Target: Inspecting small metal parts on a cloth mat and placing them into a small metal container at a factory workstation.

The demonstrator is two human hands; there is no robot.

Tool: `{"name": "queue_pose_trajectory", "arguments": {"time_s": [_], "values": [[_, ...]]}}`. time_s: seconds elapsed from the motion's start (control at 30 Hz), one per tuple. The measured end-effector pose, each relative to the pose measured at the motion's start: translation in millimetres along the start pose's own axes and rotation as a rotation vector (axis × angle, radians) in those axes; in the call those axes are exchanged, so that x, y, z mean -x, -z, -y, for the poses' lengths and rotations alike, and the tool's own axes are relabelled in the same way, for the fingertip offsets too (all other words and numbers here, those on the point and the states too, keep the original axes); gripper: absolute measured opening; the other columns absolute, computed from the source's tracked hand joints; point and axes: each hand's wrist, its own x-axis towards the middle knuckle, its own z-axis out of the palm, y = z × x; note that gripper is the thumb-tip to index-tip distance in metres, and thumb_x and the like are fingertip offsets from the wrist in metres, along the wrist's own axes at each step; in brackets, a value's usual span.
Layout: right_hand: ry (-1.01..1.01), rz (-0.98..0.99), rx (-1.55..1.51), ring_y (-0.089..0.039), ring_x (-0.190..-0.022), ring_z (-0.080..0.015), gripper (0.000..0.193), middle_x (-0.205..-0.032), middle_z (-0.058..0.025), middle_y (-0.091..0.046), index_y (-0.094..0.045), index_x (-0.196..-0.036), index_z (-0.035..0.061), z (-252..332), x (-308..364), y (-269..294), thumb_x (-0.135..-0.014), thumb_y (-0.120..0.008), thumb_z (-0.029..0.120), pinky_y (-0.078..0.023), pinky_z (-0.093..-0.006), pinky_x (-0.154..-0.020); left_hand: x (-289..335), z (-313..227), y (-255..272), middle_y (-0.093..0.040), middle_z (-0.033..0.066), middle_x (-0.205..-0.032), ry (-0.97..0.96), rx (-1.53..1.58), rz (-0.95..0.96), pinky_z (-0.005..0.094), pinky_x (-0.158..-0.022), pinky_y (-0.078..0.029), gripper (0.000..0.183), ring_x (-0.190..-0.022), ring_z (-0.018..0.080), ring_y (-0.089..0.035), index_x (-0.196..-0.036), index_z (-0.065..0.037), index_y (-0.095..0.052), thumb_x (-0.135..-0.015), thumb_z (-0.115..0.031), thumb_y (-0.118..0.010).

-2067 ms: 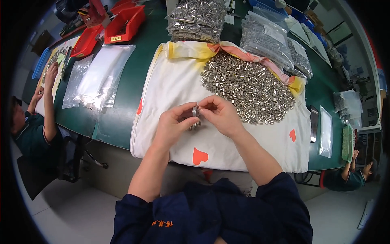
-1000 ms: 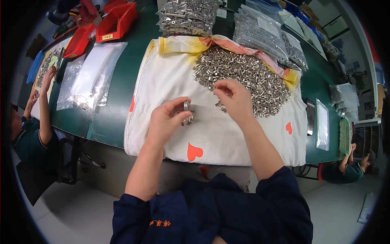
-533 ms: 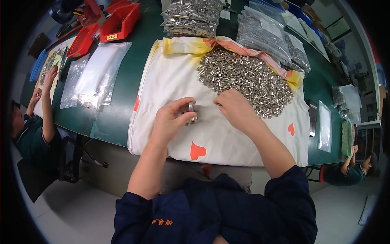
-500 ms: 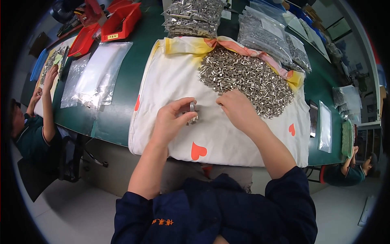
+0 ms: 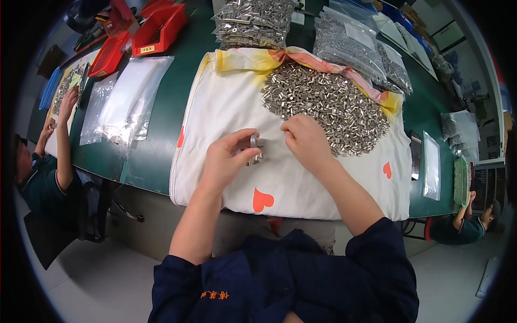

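Note:
My left hand (image 5: pixel 222 159) pinches a small silver metal ring (image 5: pixel 254 141) between thumb and fingertips, above the white cloth (image 5: pixel 237 102). Several small shiny metal pieces (image 5: pixel 255 160) show just below that ring, partly covered by my thumb. To the right of it, my right hand (image 5: pixel 308 141) is closed in a pinch, its fingertips pointing toward the ring but apart from it. Whatever those fingers hold is too small or hidden to make out. A wide heap of short metal cylinders (image 5: pixel 334 107) lies on the cloth just beyond my right hand.
Stacked clear bags of metal parts (image 5: pixel 253 24) and more filled bags (image 5: pixel 350 46) stand behind the cloth. Empty plastic bags (image 5: pixel 126 99) and red bins (image 5: pixel 159 29) lie to the left. Co-workers sit at the left (image 5: pixel 43 180) and right (image 5: pixel 458 229).
My right hand has shifted slightly left and up, still pinched, closer to the ring. My left hand has stayed nearly in place with the ring in its grip.

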Motion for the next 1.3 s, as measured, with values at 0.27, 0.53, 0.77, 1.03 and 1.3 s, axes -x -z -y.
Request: {"name": "queue_pose_trajectory", "arguments": {"time_s": [0.27,0.53,0.77,1.03,1.3], "values": [[-0.554,0.026,-0.669,-0.058,-0.069,-0.0101,0.011,-0.082,-0.0029,-0.059,-0.057,-0.088,0.0,-3,4,5,-0.078,-0.057,-0.003,-0.048,-0.0218,-0.062,1,-3,2,-0.061,0.0102,-0.107,-0.004,0.004,0.026,0.0264,-0.082,-0.05,0.039,-0.094,0.0158,-0.06,-0.115,0.003,-0.053,-0.077,0.009,-0.06],[-0.675,0.088,-1.346,-0.058,-0.076,-0.0082,0.01,-0.084,-0.0033,-0.059,-0.055,-0.089,-0.0002,34,-8,-20,-0.08,-0.059,-0.003,-0.05,-0.0212,-0.068,1,2,3,-0.062,0.0082,-0.102,-0.004,0.128,0.014,0.0242,-0.079,-0.049,0.039,-0.091,0.0129,-0.06,-0.115,0.003,-0.053,-0.077,0.009,-0.06],[-0.629,-0.021,-1.263,-0.058,-0.075,-0.0079,0.009,-0.084,-0.0046,-0.061,-0.055,-0.087,0.0,42,-3,-26,-0.08,-0.059,-0.003,-0.049,-0.0205,-0.068,2,4,4,-0.064,0.0072,-0.095,-0.018,0.161,-0.019,0.0227,-0.075,-0.05,0.038,-0.085,0.0116,-0.061,-0.113,0.003,-0.055,-0.077,0.003,-0.065],[-0.521,-0.113,-1.158,-0.058,-0.075,-0.0069,0.007,-0.086,-0.0034,-0.062,-0.057,-0.084,0.0008,43,2,-34,-0.079,-0.059,-0.004,-0.048,-0.0202,-0.068,1,5,3,-0.064,0.0075,-0.095,-0.04,0.194,-0.036,0.0233,-0.075,-0.05,0.037,-0.085,0.012,-0.061,-0.113,0.003,-0.055,-0.077,0.004,-0.064],[-0.405,-0.171,-0.833,-0.059,-0.073,-0.0104,0.009,-0.086,-0.0046,-0.063,-0.058,-0.084,0.0018,50,4,-34,-0.076,-0.06,-0.003,-0.049,-0.0227,-0.066,1,6,2,-0.064,0.0062,-0.094,-0.039,0.198,-0.048,0.0226,-0.074,-0.05,0.036,-0.084,0.0109,-0.061,-0.112,0.002,-0.056,-0.077,0.004,-0.065]]}}
